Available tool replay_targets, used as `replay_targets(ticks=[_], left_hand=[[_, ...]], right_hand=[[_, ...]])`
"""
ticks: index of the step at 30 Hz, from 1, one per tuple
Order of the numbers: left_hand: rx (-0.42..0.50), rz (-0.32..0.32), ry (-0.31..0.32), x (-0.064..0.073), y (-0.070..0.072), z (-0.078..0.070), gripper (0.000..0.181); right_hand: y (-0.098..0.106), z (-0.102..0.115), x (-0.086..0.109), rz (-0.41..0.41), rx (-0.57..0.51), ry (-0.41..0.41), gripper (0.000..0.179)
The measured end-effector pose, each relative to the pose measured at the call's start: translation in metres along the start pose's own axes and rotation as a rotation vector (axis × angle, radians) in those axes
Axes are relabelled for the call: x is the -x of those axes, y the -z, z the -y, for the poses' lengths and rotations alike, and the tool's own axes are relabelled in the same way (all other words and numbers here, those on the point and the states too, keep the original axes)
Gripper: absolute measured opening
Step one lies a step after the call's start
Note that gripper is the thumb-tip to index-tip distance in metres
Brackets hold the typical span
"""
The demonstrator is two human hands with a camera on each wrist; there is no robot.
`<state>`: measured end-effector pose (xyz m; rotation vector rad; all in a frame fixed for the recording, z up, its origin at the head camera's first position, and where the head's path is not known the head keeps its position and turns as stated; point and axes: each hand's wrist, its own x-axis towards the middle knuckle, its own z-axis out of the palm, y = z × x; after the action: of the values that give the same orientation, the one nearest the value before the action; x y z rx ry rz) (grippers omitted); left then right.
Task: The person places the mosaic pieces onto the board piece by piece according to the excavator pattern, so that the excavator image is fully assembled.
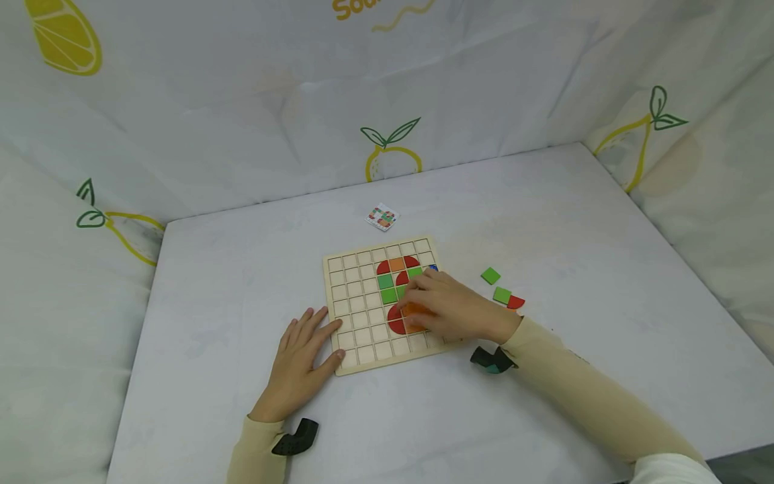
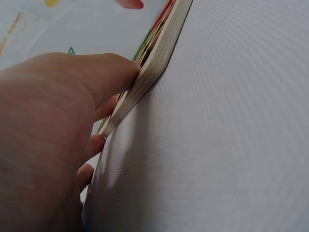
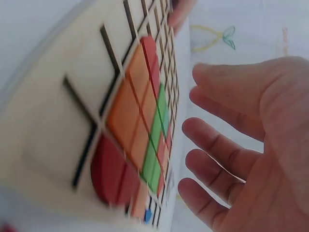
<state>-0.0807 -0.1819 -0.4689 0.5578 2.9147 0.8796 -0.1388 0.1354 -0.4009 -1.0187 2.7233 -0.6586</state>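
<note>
A square wooden grid board (image 1: pixel 357 306) lies on the white table. My left hand (image 1: pixel 297 366) rests at its left edge, fingers spread and thumb (image 2: pixel 116 72) touching the rim. Over the right half hovers my right hand (image 1: pixel 447 306), fingers loosely bent; the right wrist view shows nothing between them. Beneath it, orange tiles (image 3: pixel 128 113) sit in the cells beside rounded red tiles (image 3: pixel 108 179) and green tiles (image 3: pixel 152 166). A blue tile (image 3: pixel 147 215) shows near the board's right side. In the head view the right hand covers part of the pattern.
Right of the board lie loose pieces: a green square tile (image 1: pixel 490 275), another green tile (image 1: pixel 502 294) and a red quarter-round tile (image 1: pixel 516 302). Behind the board is a small pattern card (image 1: pixel 382 217). A white cloth wall (image 1: pixel 242 134) with fruit prints borders the table.
</note>
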Motion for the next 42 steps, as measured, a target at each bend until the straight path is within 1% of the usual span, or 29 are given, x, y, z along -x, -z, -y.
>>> replay_targets(ticks=[2, 5, 9, 12, 16, 19, 26, 28, 32, 35, 38, 42], left_hand=[[0.001, -0.004, -0.003, 0.000, 0.000, 0.000, 0.054], [-0.001, -0.006, -0.004, 0.000, 0.000, 0.000, 0.054], [0.001, -0.007, -0.007, 0.000, 0.000, 0.001, 0.055], [0.001, -0.006, -0.005, 0.000, 0.000, 0.001, 0.055], [0.000, -0.006, -0.001, 0.000, 0.000, 0.001, 0.054], [-0.001, -0.006, -0.002, 0.000, 0.000, 0.001, 0.054], [-0.001, -0.002, 0.001, 0.000, -0.001, 0.001, 0.054], [0.003, -0.003, 0.003, 0.000, -0.001, 0.001, 0.054], [0.009, -0.006, 0.000, 0.000, -0.001, 0.001, 0.054], [0.007, -0.010, -0.006, 0.000, -0.001, 0.001, 0.054], [0.006, -0.012, -0.010, 0.000, -0.001, 0.001, 0.054], [0.007, -0.012, -0.009, 0.000, -0.001, 0.001, 0.054]], right_hand=[[0.009, -0.007, 0.004, -0.031, 0.005, -0.031, 0.023], [0.020, -0.020, 0.008, -0.062, 0.003, -0.118, 0.024], [0.032, -0.036, 0.013, -0.064, -0.005, -0.249, 0.027], [0.040, -0.046, 0.018, -0.064, -0.001, -0.302, 0.029], [0.048, -0.057, 0.028, -0.081, 0.018, -0.310, 0.029], [0.054, -0.063, 0.036, -0.080, 0.030, -0.319, 0.028], [0.061, -0.073, 0.051, -0.044, 0.008, -0.425, 0.026], [0.062, -0.076, 0.055, -0.041, 0.008, -0.442, 0.026], [0.064, -0.078, 0.061, -0.026, 0.004, -0.468, 0.027], [0.066, -0.078, 0.067, 0.004, -0.006, -0.487, 0.028], [0.065, -0.078, 0.074, 0.038, -0.013, -0.496, 0.029], [0.061, -0.076, 0.081, 0.067, -0.020, -0.486, 0.026]])
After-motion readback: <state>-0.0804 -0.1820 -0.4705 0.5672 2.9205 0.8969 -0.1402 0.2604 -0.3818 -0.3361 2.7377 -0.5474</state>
